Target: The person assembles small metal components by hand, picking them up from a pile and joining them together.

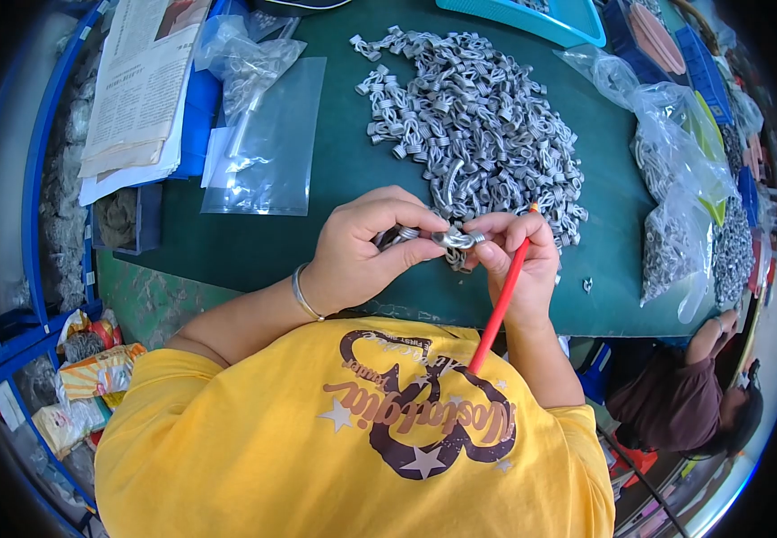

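Observation:
Between both hands is a small silver metal looped fitting (457,238), its ribbed end toward the right. My left hand (362,238) pinches it between thumb and forefinger, and more grey metal pieces (395,237) show inside its curled fingers. At the other end, my right hand (525,264) grips the fitting with its fingertips. A slim red stick-like tool (501,309) with a yellowish tip also rests in the right hand, slanting down toward the yellow shirt. Just beyond the hands spreads a large heap of similar grey metal fittings (487,117) on the green table (353,117).
Clear plastic bags (267,152) and newspapers (138,99) lie at left, by a blue bin (198,121). A turquoise basket (532,22) stands at the back. Bagged metal parts (671,242) sit at right, where another person (675,403) works. Blue shelving (34,206) borders the left.

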A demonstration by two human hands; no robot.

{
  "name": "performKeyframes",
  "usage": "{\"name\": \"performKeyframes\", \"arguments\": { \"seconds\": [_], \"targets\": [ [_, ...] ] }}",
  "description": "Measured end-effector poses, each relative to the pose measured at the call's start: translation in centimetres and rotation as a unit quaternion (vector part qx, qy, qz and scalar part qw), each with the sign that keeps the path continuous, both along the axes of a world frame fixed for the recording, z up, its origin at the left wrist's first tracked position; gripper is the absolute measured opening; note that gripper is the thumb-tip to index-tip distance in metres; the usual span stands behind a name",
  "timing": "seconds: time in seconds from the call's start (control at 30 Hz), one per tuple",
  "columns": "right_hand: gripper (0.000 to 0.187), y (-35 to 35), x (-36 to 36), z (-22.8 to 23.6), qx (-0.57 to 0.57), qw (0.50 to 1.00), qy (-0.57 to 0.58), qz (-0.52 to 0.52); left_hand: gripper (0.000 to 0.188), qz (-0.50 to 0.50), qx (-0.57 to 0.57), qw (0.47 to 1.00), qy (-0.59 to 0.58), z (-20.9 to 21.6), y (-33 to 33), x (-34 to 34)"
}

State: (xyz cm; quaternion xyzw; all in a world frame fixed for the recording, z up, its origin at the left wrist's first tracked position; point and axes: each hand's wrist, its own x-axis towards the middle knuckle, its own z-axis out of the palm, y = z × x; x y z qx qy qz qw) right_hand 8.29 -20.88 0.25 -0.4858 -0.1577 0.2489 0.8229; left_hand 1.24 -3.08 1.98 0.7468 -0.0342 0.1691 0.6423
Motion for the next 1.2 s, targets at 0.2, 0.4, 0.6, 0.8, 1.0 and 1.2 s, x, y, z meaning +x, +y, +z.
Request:
{"name": "performKeyframes", "arguments": {
  "seconds": [0.2, 0.4, 0.6, 0.8, 1.0, 1.2],
  "targets": [
    [0.033, 0.2, -0.1, 0.0, -0.009, 0.995, -0.084, -0.056, 0.023, -0.027, -0.032, 0.997, 0.072, 0.4, 0.1, -0.2],
    [0.035, 0.6, -0.2, 1.3, -0.064, 0.939, -0.326, -0.087, 0.022, -0.063, -0.182, 0.946, 0.260, 0.6, 0.1, 0.0],
    [0.025, 0.1, 0.8, 1.8, -0.134, 0.919, -0.338, -0.156, 0.020, -0.091, -0.398, 0.882, 0.237, -1.3, -0.1, 0.2],
    [0.029, -1.5, 2.2, 1.2, -0.398, 0.785, -0.468, -0.079, 0.010, -0.083, -0.403, 0.879, 0.240, -2.1, 1.0, 0.1],
    [0.029, -0.1, 1.4, 0.5, -0.434, 0.716, -0.537, -0.107, 0.010, -0.019, -0.315, 0.927, 0.202, -1.2, 0.0, 0.4],
    [0.022, 0.9, 1.4, 0.8, -0.436, 0.695, -0.552, -0.149, 0.014, -0.007, -0.115, 0.981, 0.155, -1.5, 0.1, 0.2]
  ]
}}
